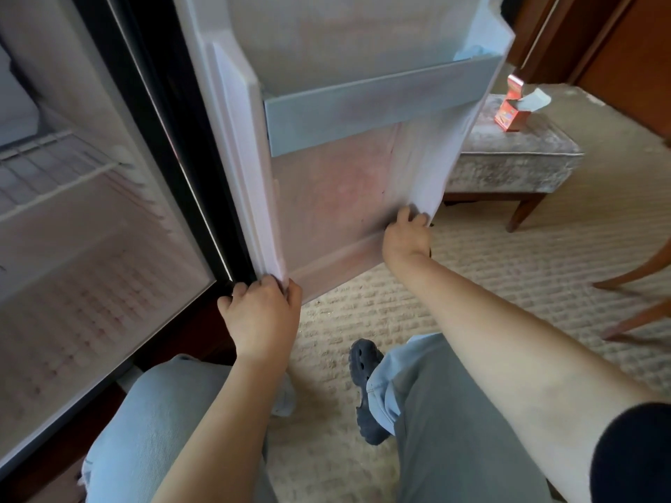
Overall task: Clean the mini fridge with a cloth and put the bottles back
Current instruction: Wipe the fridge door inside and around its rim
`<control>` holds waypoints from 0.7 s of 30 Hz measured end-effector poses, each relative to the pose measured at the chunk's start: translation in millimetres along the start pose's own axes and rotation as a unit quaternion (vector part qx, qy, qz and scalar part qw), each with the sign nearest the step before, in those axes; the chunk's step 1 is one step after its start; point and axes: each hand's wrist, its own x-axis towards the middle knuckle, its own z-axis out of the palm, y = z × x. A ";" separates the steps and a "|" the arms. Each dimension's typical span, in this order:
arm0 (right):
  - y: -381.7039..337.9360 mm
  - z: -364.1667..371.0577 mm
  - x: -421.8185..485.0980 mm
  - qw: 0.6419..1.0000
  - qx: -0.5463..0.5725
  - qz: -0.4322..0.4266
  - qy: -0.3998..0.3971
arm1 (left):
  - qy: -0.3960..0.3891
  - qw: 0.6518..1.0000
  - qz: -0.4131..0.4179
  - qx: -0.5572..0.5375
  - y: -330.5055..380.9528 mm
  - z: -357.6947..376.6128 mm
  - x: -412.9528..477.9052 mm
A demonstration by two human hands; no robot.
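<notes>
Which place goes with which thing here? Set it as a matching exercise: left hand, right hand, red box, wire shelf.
Things: 1 left hand; 2 right hand; 3 red box; 4 wire shelf.
Places: A on the padded stool; B inside the fridge; C gripping the door at its lower hinge-side corner; D gripping its lower outer corner.
Pairs: 1-C; 2-D; 3-A; 4-B.

fridge door (326, 197): smooth plast. (semi-matt) | carpet (508, 270): rough pile | stool (508, 150): velvety cloth w/ wood legs
</notes>
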 end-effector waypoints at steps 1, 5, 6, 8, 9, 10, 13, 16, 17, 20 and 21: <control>0.5 -1.0 1.0 1.000 0.009 0.009 -0.001 | 0.003 1.000 0.002 0.007 0.0 0.9 0.6; 4.3 8.8 -9.6 0.998 0.054 0.037 -0.008 | -0.006 1.000 -0.002 0.014 -2.9 0.6 0.2; 6.2 12.8 -17.2 0.996 0.077 0.048 -0.003 | -0.015 1.000 -0.004 0.012 -4.1 -0.7 -0.1; 12.5 21.5 -36.6 0.990 0.123 0.073 0.013 | -0.041 0.999 -0.012 0.015 -8.0 -3.6 -0.9; 16.2 26.0 -47.3 0.986 0.141 0.081 0.021 | -0.053 0.998 -0.017 0.016 -10.6 -3.9 -1.7; 19.9 30.6 -58.3 0.984 0.153 0.085 0.026 | -0.060 0.998 -0.022 0.014 -13.5 -4.0 -2.3; 28.2 40.4 -92.0 0.983 0.164 0.077 0.032 | -0.063 0.997 -0.035 0.014 -21.0 -5.2 -3.2; 33.1 36.0 -121.7 0.981 0.182 0.061 0.005 | -0.062 0.997 -0.033 0.011 -25.4 -9.3 -5.6; 35.0 33.6 -129.7 0.980 0.189 0.056 0.001 | -0.059 0.998 -0.029 0.009 -26.1 -11.3 -6.4; 40.7 22.6 -143.0 0.979 0.194 0.052 0.026 | -0.057 0.998 -0.016 0.001 -28.2 -14.3 -7.9; 41.5 20.0 -142.0 0.978 0.197 0.053 0.051 | -0.056 0.998 -0.010 -0.004 -28.9 -14.8 -8.5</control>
